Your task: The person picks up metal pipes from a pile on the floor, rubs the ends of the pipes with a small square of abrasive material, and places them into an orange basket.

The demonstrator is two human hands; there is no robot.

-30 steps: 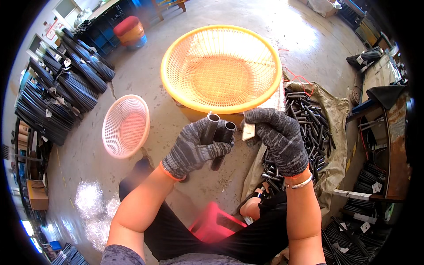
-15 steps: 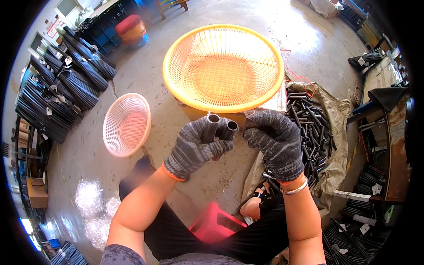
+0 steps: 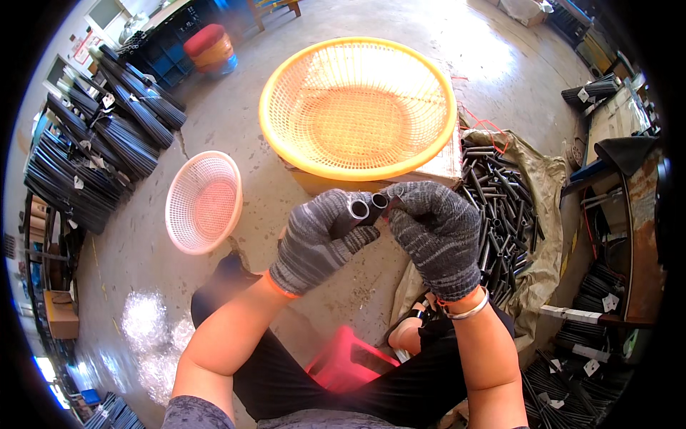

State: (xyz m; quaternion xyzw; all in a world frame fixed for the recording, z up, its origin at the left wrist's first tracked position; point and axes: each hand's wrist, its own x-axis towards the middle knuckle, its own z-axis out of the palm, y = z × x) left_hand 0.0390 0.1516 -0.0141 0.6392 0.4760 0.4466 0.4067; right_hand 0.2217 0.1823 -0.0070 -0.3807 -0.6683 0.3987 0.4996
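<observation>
Just on the near side of the yellow basket (image 3: pixel 359 174): two black pipes (image 3: pixel 344 224), side by side, slanted, mouths facing up.
Left hand (image 3: pixel 309 242), grey knit glove: fingers curled round both pipes, thumb across the front, grip firm to all appearance.
Right hand (image 3: pixel 438 239), matching glove: fingers bent and drawn together at the mouth of the right-hand pipe, touching or nearly so; whether they hold anything cannot be told, the tips being hidden.
Change noted: a second ago this hand stood apart from the pipes, showing a pale flat piece, now out of sight; the pipes also lean further over, and the hands have come together.
Bearing on the work: handling appears to centre on that one pipe end.
Nearby: loose short pipes (image 3: pixel 491 223) on a tan cloth (image 3: pixel 549 187); pink basket (image 3: pixel 180 199), well apart on the left.
</observation>
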